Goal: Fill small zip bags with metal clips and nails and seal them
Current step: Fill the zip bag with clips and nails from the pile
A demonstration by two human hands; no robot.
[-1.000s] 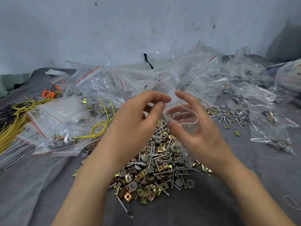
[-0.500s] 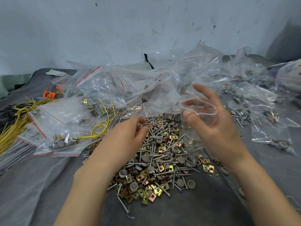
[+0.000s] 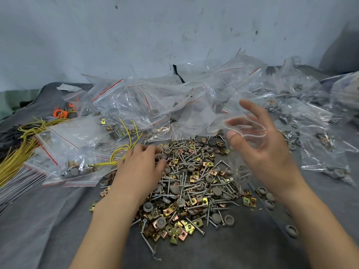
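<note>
From the head view, the right hand (image 3: 266, 152) is raised over the right edge of the work area and holds a small clear plastic zip bag (image 3: 236, 164) by its rim. The thumb is at the front, the fingers are spread behind, and the red-lined mouth gapes open. The bag's body hangs down to the right side of a pile of silver nails, brass-coloured square metal clips and round grey caps (image 3: 190, 191), which lies on a dark grey cloth (image 3: 48, 220).

The left hand (image 3: 139, 167) is palm down on the pile's far left edge. Its fingers curl into the hardware, and I cannot tell whether they have hold of anything.

Behind lies a heap of clear red-striped zip bags (image 3: 155, 105), and at the left a bundle of yellow wires (image 3: 17, 158).
</note>
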